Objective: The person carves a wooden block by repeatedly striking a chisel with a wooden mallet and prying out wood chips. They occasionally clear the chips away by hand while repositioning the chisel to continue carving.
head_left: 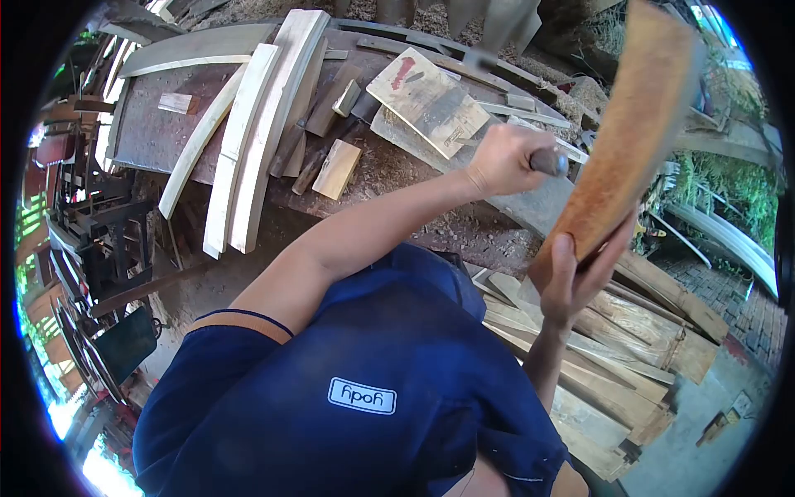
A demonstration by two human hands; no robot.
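Note:
My left hand (512,161) is closed in a fist around a dark, rounded tool handle (546,161) with a shiny metal-looking end. The rest of that tool is hidden, so its kind does not show. In my right hand (584,277) is a long, curved reddish-brown wooden piece (625,124), gripped near its lower end with the thumb on its near face. It stands tilted up and away, apart from the left fist. Below and left of that fist, a flat board (426,99) with a red mark lies on the workbench.
On the workbench (149,137) lie long pale curved wood strips (277,124), a small wood block (337,168), dark wooden-looking pieces (331,99) and shavings. Wooden boards (613,364) are stacked at lower right. Dark frames or machinery (99,224) stand at left.

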